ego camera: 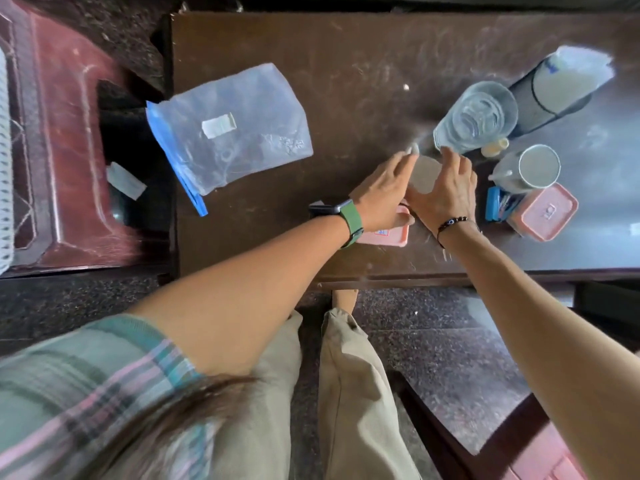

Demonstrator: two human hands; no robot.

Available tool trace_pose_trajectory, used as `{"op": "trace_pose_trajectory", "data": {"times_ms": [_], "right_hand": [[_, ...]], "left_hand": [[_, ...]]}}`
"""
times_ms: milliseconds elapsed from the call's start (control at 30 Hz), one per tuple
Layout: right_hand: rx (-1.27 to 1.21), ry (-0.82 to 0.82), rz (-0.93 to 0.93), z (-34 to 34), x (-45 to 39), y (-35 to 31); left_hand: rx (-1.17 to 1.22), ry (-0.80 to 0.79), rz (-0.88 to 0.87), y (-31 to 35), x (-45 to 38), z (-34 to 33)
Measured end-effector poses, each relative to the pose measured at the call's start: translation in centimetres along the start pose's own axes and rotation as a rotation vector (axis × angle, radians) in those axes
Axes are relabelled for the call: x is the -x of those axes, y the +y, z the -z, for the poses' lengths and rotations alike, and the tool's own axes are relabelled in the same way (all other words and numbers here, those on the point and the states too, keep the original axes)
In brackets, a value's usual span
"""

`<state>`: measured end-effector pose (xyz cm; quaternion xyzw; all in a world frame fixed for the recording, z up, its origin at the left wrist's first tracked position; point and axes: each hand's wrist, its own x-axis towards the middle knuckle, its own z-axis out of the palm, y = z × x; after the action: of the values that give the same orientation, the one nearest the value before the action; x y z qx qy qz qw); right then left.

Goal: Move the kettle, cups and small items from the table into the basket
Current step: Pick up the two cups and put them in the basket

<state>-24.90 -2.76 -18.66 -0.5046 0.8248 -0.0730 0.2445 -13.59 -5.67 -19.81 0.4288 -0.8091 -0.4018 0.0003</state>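
Brown desk (277, 244): both hands, left hand (382, 192) and right hand (446, 192), cup a round beige cup (425, 174), fingers loosely curved; blurred, firm grip unclear.

Left wrist: dark watch (325, 209) on green strap (352, 223). Right wrist: dark beaded bracelet (450, 224). Plaid short sleeve (104, 386) in green, pink, teal. Beige trousers (349, 393).

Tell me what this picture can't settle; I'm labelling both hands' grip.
Head view:
- Round item between left hand and right hand: mostly covered, blurred; grip unclear.
- Pink box: largely under the left wrist.
- White basket: cut by the left edge.
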Motion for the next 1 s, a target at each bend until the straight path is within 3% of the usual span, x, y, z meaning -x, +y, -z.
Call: {"op": "trace_pose_trajectory", "data": {"times_ms": [167, 233, 500, 767, 1000], "right_hand": [[-0.063, 0.348, -0.082, 1.3, 0.0, 3.1], [-0.051, 0.387, -0.167, 2.3, -0.4, 4.3], [0.194, 0.309, -0.326, 4.3, -2.7, 8.3], [0.282, -0.045, -0.253, 5.7, -5.6, 9.8], [0.272, -0.013, -0.208, 6.3, -6.7, 9.8]], "left_hand": [[-0.066, 0.09, 0.058, 0.9, -1.2, -0.9], [-0.092, 0.119, 0.083, 1.6, -1.5, -1.2], [-0.168, 0.15, 0.147, 2.9, -2.5, -1.3], [-0.33, 0.157, 0.199, 3.6, -3.1, -1.4], [-0.306, 0.186, 0.204, 3.4, -3.9, -0.7]]}}
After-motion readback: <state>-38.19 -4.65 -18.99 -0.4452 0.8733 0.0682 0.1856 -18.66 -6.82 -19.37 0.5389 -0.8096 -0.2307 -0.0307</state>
